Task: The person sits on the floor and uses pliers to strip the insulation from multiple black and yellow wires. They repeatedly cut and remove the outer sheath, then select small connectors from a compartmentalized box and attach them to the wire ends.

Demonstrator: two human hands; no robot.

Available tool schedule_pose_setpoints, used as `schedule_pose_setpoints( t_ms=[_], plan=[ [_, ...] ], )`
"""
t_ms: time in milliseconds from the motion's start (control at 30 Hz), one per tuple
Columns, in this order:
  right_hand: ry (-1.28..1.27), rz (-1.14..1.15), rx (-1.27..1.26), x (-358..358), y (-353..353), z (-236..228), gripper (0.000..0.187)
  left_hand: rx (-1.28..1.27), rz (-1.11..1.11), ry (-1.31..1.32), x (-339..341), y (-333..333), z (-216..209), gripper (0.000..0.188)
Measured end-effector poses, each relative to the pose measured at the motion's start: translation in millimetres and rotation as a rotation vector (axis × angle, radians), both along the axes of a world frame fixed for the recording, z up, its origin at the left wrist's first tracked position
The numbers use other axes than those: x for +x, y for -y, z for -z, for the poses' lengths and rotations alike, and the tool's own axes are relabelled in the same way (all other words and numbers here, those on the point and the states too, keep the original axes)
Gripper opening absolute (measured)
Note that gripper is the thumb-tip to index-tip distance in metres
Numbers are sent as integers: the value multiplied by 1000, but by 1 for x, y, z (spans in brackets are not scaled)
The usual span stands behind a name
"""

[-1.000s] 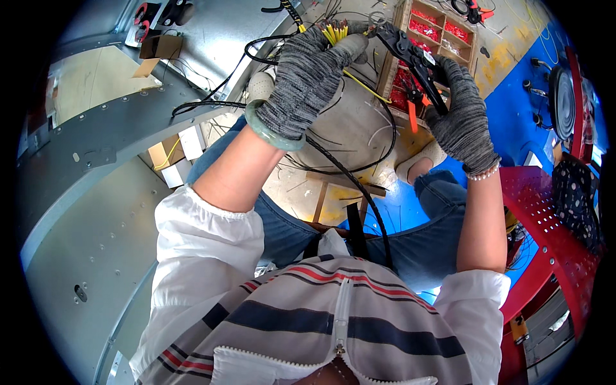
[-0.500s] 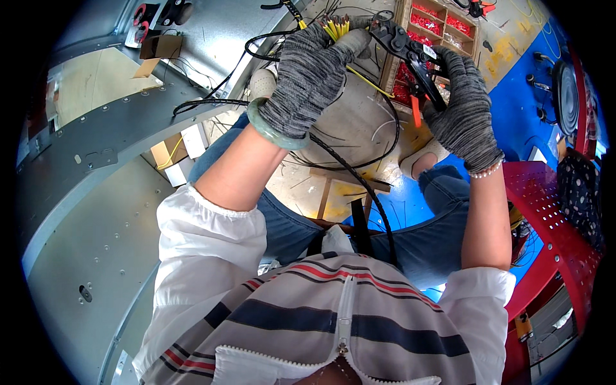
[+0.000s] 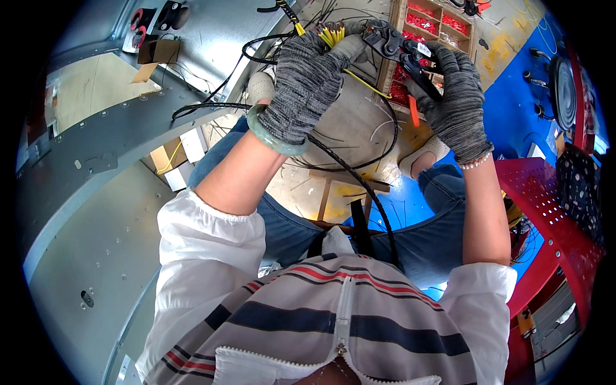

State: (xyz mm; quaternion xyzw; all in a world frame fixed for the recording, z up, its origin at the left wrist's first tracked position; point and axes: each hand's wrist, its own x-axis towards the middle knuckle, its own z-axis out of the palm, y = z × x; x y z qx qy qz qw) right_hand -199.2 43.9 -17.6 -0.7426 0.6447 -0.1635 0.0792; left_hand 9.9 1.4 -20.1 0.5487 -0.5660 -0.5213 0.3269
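the gloved left hand (image 3: pixel 305 86) is closed around yellow wires (image 3: pixel 332 34), far side; the gloved right hand (image 3: pixel 454 106) is clamped on a black hand tool (image 3: pixel 393 46), its head just right of the wires.

Wire bundle (image 3: pixel 332 34) at twelve o'clock in the left hand (image 3: pixel 305 83), crimping pliers (image 3: pixel 389 45) at one in the right hand (image 3: pixel 454 99), compartment tray (image 3: pixel 385 77) right behind them, perforated metal frame (image 3: pixel 539 192) out at three, sheet-metal panel (image 3: pixel 106 221) over at nine
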Motion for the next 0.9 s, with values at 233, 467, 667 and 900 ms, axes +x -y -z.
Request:
schedule_pose_setpoints(
  t_ms=[233, 467, 667, 900],
  plan=[
    [205, 44, 57, 2, -8, 10, 54, -118, 44, -68, 0, -2, -1, 28],
    [266, 63, 303, 10, -12, 1, 44, -150, 18, -97, 3, -2, -2, 26],
    [734, 88, 616, 22, -22, 20, 39, -89, 42, 18, 10, 7, 7, 25],
    [213, 6, 325, 14, -11, 3, 47, -75, 77, 72, 7, 5, -3, 25]
  ],
)
